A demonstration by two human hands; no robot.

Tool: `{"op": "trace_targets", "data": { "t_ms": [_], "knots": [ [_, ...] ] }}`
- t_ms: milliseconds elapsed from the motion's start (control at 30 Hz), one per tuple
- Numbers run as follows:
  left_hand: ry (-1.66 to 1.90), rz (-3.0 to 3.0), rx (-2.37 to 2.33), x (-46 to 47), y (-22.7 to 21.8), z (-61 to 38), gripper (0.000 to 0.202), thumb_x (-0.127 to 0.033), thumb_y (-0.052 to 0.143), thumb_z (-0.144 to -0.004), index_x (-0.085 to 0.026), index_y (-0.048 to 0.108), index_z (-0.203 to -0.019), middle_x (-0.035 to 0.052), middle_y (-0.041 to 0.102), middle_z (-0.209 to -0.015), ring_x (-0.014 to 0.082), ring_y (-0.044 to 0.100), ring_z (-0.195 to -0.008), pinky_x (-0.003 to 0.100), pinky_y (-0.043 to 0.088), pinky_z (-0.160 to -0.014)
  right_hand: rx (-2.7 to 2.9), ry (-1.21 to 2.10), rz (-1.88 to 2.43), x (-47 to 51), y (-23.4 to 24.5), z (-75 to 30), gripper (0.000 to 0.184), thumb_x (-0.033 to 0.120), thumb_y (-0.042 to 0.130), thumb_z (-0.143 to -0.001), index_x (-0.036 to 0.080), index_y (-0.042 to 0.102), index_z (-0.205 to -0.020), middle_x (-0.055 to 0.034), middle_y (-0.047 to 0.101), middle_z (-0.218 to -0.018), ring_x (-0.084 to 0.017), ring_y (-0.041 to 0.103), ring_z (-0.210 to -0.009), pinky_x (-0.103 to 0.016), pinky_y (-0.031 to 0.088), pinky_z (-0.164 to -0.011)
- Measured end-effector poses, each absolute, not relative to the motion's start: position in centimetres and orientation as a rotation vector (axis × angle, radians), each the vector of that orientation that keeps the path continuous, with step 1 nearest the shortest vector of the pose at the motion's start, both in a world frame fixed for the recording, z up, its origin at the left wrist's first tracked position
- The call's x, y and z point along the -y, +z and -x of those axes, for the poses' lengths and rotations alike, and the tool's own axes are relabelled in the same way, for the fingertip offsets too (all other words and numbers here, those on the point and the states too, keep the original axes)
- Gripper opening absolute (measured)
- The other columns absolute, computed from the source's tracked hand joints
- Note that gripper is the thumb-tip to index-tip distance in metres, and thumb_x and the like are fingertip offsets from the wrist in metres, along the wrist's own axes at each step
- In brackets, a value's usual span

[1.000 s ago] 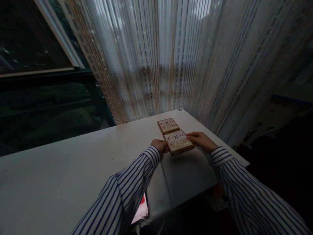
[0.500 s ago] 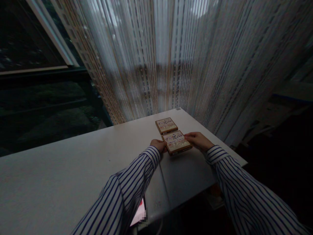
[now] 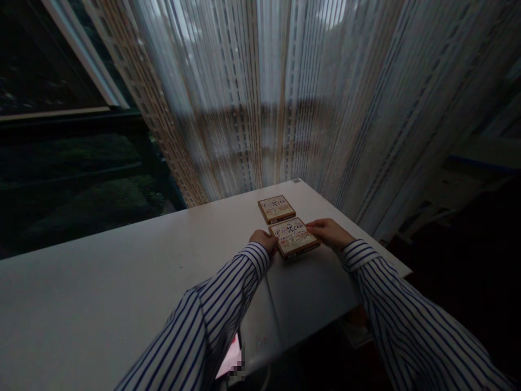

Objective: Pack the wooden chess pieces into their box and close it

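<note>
Between my two hands is a flat, square box with brown sides [image 3: 295, 239]; dark brush-style lettering covers its pale top. My left hand [image 3: 264, 240] grips its left edge, thumb over the top. At the right edge, my right hand [image 3: 330, 233] is closed on it with the thumb on top and the other fingers partly hidden below. A second, matching box [image 3: 277, 208] lies flat on the white table [image 3: 134, 288], just beyond the held one. Whether the held box touches the table is hard to tell.
A string curtain [image 3: 260, 98] hangs along the table's far and right sides. Partly hidden by my left sleeve, a lit screen [image 3: 232, 355] lies near the front edge. A dark window frame [image 3: 73, 122] stands at the left.
</note>
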State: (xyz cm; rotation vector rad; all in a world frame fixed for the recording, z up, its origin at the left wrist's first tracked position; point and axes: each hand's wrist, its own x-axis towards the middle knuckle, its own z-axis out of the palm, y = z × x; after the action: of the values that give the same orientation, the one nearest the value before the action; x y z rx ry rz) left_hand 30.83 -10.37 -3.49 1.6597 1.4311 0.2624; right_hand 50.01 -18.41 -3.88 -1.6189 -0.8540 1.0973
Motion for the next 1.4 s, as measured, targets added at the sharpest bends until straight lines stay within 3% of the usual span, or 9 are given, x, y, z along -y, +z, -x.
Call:
{"op": "trace_targets", "data": {
  "t_ms": [100,200,333,433,700,867,1100,1233,1400],
  "knots": [
    [0.297,-1.805,-1.475,10.8,-2.8,-30.5,0.031,-0.03,0.063,-0.07,-0.013,0.061,-0.096,0.0111,0.067,-0.09,0.02,0.062,-0.089,0.026,0.046,-0.076,0.872,1.078,1.647,18.4,-3.9,-50.0,0.01,0.011,0.058,-0.072,0.01,0.064,-0.08,-0.0071,0.07,-0.075,-0.015,0.064,-0.066,-0.025,0.052,-0.066],
    [0.346,-2.068,-1.435,11.8,-2.2,-30.3,0.057,-0.032,0.064,-0.067,-0.017,0.048,-0.119,0.0144,0.054,-0.116,0.0227,0.053,-0.106,0.03,0.04,-0.089,0.877,1.064,1.664,18.4,-3.8,-50.0,0.012,0.011,0.058,-0.072,0.01,0.064,-0.081,-0.0068,0.07,-0.075,-0.015,0.064,-0.065,-0.025,0.052,-0.066],
    [0.236,-2.406,-1.136,13.0,-2.0,-30.2,0.061,-0.048,0.063,-0.064,-0.017,0.054,-0.115,0.0142,0.041,-0.128,0.0243,0.048,-0.113,0.028,0.036,-0.096,0.912,1.043,1.688,18.4,-3.6,-50.0,0.012,0.013,0.058,-0.071,0.011,0.064,-0.081,-0.0057,0.07,-0.075,-0.015,0.064,-0.066,-0.025,0.052,-0.065],
    [0.129,-2.474,-1.062,13.3,-2.1,-30.2,0.064,-0.049,0.065,-0.059,-0.016,0.055,-0.113,0.0138,0.039,-0.129,0.0257,0.047,-0.113,0.029,0.037,-0.095,0.957,1.005,1.731,18.3,-3.5,-50.0,0.013,0.013,0.058,-0.071,0.011,0.064,-0.082,-0.006,0.07,-0.076,-0.015,0.063,-0.067,-0.025,0.052,-0.064],
    [-0.015,-2.596,-1.051,13.3,-1.7,-30.4,0.051,-0.048,0.059,-0.065,-0.017,0.058,-0.105,0.0124,0.045,-0.121,0.0248,0.053,-0.104,0.03,0.042,-0.089,1.134,0.845,1.84,18.2,-3.9,-50.0,0.02,0.018,0.056,-0.072,0.012,0.063,-0.09,-0.0056,0.068,-0.076,-0.015,0.062,-0.067,-0.023,0.049,-0.06],
    [-0.036,-2.612,-1.064,13.4,-1.9,-30.5,0.054,-0.049,0.059,-0.065,-0.017,0.057,-0.108,0.0134,0.046,-0.119,0.0262,0.053,-0.104,0.032,0.043,-0.089,1.277,0.658,1.958,18.2,-4.1,-50.3,0.025,0.026,0.057,-0.071,0.014,0.066,-0.092,-0.0059,0.067,-0.078,-0.017,0.061,-0.072,-0.025,0.046,-0.064],
    [-0.03,-2.618,-1.05,13.4,-2.1,-30.6,0.054,-0.047,0.059,-0.064,-0.015,0.057,-0.107,0.015,0.043,-0.123,0.0271,0.053,-0.105,0.033,0.042,-0.09,1.6,0.274,2.055,19.4,-3.6,-49.1,0.034,0.031,0.046,-0.081,0.016,0.061,-0.107,-0.0097,0.066,-0.1,-0.021,0.06,-0.089,-0.03,0.044,-0.079],
    [-0.016,-2.602,-1.037,13.6,-2.0,-30.6,0.055,-0.046,0.059,-0.065,-0.015,0.053,-0.11,0.015,0.04,-0.126,0.0268,0.053,-0.105,0.033,0.041,-0.091,1.922,0.08,1.863,20.5,-4.1,-48.7,0.043,0.035,0.044,-0.083,0.014,0.053,-0.119,-0.014,0.053,-0.122,-0.025,0.049,-0.11,-0.037,0.037,-0.094],
    [-0.031,-2.609,-1.019,13.6,-2.1,-30.4,0.058,-0.041,0.063,-0.063,-0.017,0.049,-0.114,0.0142,0.035,-0.13,0.0275,0.05,-0.109,0.032,0.041,-0.092,2.072,0.09,1.922,21.5,-4.9,-49.1,0.06,0.049,0.047,-0.079,0.012,0.046,-0.126,-0.0184,0.04,-0.133,-0.03,0.042,-0.118,-0.044,0.036,-0.095]
  ]
}}
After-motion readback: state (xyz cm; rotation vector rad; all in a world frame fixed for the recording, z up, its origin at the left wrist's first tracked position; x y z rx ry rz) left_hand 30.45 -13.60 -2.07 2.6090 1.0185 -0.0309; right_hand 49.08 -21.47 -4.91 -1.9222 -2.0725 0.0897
